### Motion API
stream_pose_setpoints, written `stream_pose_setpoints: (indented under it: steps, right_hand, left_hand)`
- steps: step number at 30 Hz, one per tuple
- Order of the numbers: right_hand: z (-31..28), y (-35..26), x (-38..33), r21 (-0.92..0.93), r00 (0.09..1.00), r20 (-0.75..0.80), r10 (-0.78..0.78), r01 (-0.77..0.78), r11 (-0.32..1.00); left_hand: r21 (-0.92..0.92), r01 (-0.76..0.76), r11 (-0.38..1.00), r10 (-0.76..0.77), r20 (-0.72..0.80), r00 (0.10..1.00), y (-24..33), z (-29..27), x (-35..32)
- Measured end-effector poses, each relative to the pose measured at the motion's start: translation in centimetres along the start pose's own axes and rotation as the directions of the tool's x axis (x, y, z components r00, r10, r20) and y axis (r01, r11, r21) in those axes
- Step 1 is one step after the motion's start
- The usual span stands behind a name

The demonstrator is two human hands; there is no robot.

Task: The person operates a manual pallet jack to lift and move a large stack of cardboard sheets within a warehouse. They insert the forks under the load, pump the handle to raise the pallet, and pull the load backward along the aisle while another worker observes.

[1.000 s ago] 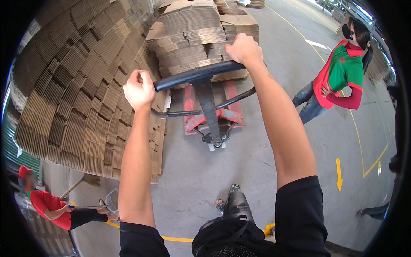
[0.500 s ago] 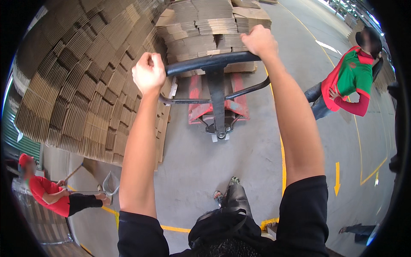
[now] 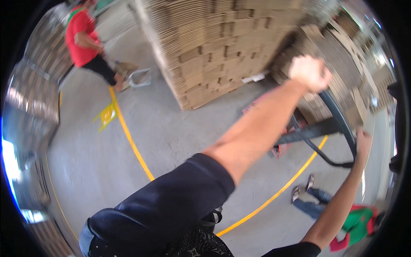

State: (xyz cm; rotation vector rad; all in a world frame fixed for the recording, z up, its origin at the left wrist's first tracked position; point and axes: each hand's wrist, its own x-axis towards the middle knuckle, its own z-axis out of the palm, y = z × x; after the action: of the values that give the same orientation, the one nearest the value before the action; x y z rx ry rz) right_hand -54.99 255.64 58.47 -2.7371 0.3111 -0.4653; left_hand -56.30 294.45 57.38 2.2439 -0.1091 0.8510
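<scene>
Both of my hands are on the black handle (image 3: 339,115) of a red pallet jack, at the right of the view. My left hand (image 3: 310,73) is closed around the handle's far end. At the other end my right hand (image 3: 363,142) is closed on the bar, its fingers partly hidden. Behind the handle stands a load of flat cardboard sheets (image 3: 332,58), blurred by motion. My left forearm covers much of the jack's red body (image 3: 280,150).
A tall stack of folded cardboard (image 3: 214,55) stands left of the jack. A person in red (image 3: 81,38) is at the far left with a long-handled tool. Another person in green and red (image 3: 359,227) stands at the lower right. Yellow lines (image 3: 135,147) mark the grey floor.
The view has swung left, so the handle and cardboard load now appear farther right and tilted. The handle has turned relative to my body. Both hands keep their hold.
</scene>
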Motion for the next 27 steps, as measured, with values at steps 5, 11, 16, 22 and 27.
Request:
stream_pose_setpoints:
  steps: [5,11,16,22,27]
  right_hand:
    - [0.0,1.4,1.5,0.101,0.993,0.112,-0.043,0.032,0.994]
    - [-0.4,1.3,1.6,0.074,0.985,0.165,-0.054,0.042,0.996]
    - [-0.2,1.5,1.7,0.096,0.985,0.164,-0.047,0.031,0.995]
    - [-0.3,1.3,1.8,0.051,0.98,0.197,-0.021,0.011,0.999]
    - [-0.2,1.2,1.7,0.071,0.983,0.174,-0.054,0.042,0.997]
  left_hand:
    - [-0.117,0.005,0.993,-0.007,-0.011,1.0,-0.1,-0.2,-0.5]
    - [-0.176,0.01,0.984,-0.016,-0.031,0.999,-0.1,0.4,-0.8]
    - [-0.193,0.036,0.98,-0.038,-0.007,0.999,0.0,0.5,-0.8]
    - [-0.19,0.039,0.981,-0.037,0.018,0.999,0.1,0.4,-0.7]
    - [-0.21,0.005,0.978,-0.007,-0.009,1.0,0.0,0.1,-0.8]
